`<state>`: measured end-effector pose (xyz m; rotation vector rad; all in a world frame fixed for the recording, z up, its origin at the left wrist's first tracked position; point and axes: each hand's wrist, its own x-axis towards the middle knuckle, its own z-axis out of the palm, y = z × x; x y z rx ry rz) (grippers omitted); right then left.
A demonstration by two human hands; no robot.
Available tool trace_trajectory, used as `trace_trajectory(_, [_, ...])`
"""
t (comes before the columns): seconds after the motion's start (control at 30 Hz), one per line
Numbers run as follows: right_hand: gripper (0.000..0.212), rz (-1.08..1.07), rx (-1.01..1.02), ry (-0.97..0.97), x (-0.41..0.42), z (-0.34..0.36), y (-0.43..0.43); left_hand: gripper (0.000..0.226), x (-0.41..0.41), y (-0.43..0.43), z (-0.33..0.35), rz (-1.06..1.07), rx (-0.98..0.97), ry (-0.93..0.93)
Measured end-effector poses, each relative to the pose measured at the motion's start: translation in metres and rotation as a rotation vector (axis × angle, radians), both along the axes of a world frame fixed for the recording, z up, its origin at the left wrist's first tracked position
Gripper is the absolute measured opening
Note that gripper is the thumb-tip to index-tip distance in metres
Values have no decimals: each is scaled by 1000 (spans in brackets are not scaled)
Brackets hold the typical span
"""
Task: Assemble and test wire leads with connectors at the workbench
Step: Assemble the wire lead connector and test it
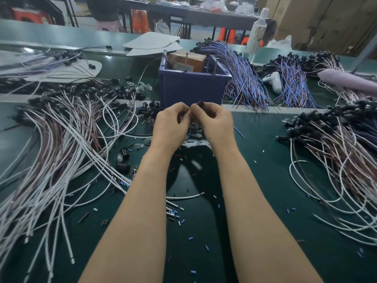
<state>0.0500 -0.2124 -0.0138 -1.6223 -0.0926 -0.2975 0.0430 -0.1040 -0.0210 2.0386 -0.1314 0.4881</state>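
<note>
Two hands meet over the dark green worktop (265,180), just in front of a blue plastic box (191,86).
The right hand (216,123) pinches a small black plastic connector (200,103) at its fingertips, up above the worktop. The left hand (170,124) curls its fingers in close beside it; I cannot tell what they hold. A big pile of white and pink wire leads (61,160) lies on the left.

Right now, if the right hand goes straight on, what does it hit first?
Likely the front wall of the blue bin, just beyond the black connector that the right hand pinches; depth unclear.
</note>
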Motion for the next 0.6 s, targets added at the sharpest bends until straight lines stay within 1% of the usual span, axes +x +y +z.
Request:
trace_trajectory(0.17, [11, -14, 59, 10, -2, -1, -1, 15, -1, 1, 0, -15, 32, 24])
trace_trajectory(0.33, [7, -35, 102, 11, -3, -3, -1, 15, -2, -1, -1, -21, 62, 21])
trace_trajectory(0.4, [2, -31, 63, -16, -2, -4, -1, 15, -2, -2, -2, 11, 76, 7])
trace_trajectory(0.5, [12, -18, -47, -61, -1, -4, 0, 13, -3, -3, -2, 3, 16, -11])
trace_trajectory(0.6, [20, -52, -168, -109, -3, -4, 2, 27, -4, -4, 1, -32, -25, -28])
